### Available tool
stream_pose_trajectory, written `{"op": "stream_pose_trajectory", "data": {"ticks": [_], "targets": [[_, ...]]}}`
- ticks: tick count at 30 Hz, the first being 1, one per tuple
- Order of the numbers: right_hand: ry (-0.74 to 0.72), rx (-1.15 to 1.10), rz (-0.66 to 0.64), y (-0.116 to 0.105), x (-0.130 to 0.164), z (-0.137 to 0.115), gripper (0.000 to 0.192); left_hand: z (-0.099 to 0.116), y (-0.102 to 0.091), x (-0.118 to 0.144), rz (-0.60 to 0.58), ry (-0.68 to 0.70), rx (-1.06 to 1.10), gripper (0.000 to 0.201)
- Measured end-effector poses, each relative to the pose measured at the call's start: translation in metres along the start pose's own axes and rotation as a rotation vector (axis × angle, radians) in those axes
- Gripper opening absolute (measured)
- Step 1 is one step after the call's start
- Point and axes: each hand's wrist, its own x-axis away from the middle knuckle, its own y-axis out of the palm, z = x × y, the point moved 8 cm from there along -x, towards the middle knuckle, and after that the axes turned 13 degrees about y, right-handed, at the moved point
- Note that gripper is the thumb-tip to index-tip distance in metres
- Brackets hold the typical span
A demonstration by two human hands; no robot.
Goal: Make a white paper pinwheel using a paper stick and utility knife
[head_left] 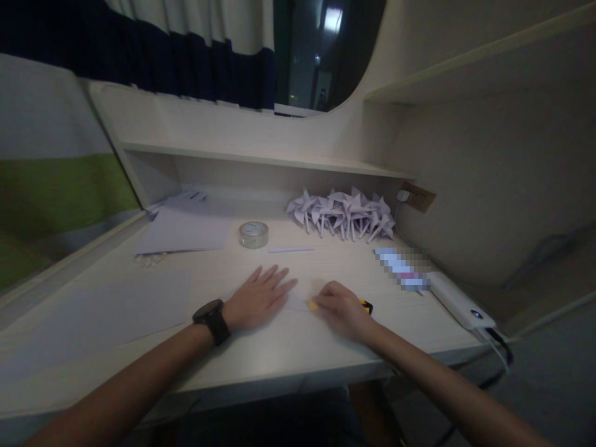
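Both my hands lie near the front edge of the tabletop [279,354]. Left hand [258,298] is spread flat, fingers straight and a little apart, palm down, pressing on a small pale sheet of paper [298,301] that shows between my two hands; a dark watch [212,320] sits on that wrist. Right hand [342,308] is curled, fingers closed on a yellow cutter [365,305], its yellow tip touching the paper and its dark end showing behind my knuckles. Most of the cutter is hidden under my fingers, so I cannot tell how the blade sits.

Toward the left edge lies a large sheet of paper [125,310], and behind it, toward the back left corner, a stack of paper [186,233]. Along the back edge, right of the middle, stands a cluster of folded paper pinwheels [342,214]. At the right edge lies a white power bank [459,304] with a cable cut off below the edge. Beside it a patch is blurred out. Mid-table sits a roll of clear tape [254,234], with a narrow paper strip [291,249] just to its right.
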Motion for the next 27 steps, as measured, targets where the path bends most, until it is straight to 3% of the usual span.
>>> {"op": "stream_pose_trajectory", "data": {"ticks": [13, 18, 23, 27], "targets": [[-0.058, -0.109, -0.125, -0.003, -0.002, -0.004, 0.016, 0.003, -0.001, 0.001, -0.026, 0.001, -0.014, 0.048], [-0.018, -0.142, -0.242, -0.013, -0.003, -0.002, 0.017, -0.003, -0.015, 0.004, 0.059, -0.048, 0.007, 0.055], [0.092, -0.159, -0.270, -0.027, -0.005, 0.022, 0.014, -0.022, -0.043, 0.014, 0.115, -0.092, 0.036, 0.081], [0.174, -0.118, -0.287, -0.033, -0.010, 0.048, 0.015, -0.038, -0.044, 0.020, 0.062, -0.100, 0.131, 0.098]]}}
